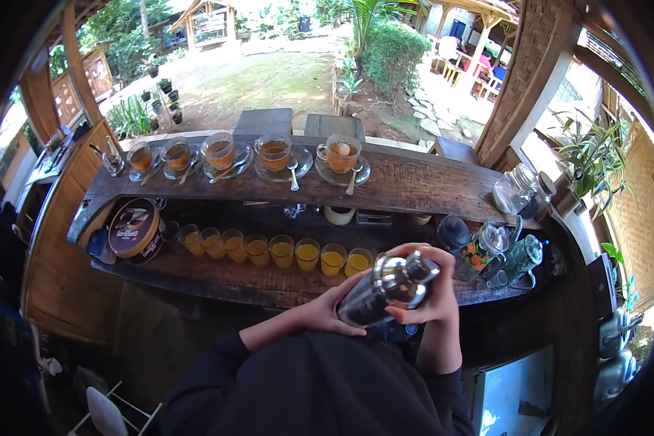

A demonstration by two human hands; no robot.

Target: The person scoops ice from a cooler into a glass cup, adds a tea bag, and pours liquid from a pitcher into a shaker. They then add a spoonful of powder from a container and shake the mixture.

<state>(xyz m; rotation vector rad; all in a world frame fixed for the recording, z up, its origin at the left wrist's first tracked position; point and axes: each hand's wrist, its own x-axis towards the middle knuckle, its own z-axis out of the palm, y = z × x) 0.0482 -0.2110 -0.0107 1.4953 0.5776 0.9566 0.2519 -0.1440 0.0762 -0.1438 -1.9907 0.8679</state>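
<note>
A shiny metal cocktail shaker (374, 294) is tilted between my two hands, its capped end up and to the right. My left hand (325, 311) is wrapped round the lower body of the shaker. Around its top end, near the cap, my right hand (441, 287) is closed. Just beyond the shaker, a row of several glasses of yellow drink (307, 254) stands on the lower shelf. The nearest glass (358, 261) is close to the shaker, partly behind it.
Several glass cups of amber drink (274, 154) stand on saucers with spoons along the upper wooden counter (429, 185). A round chocolate tub (134, 229) is at the left. Glass jars (514, 190) and a green jug (523, 258) are at the right. Stools (334, 126) stand beyond the counter.
</note>
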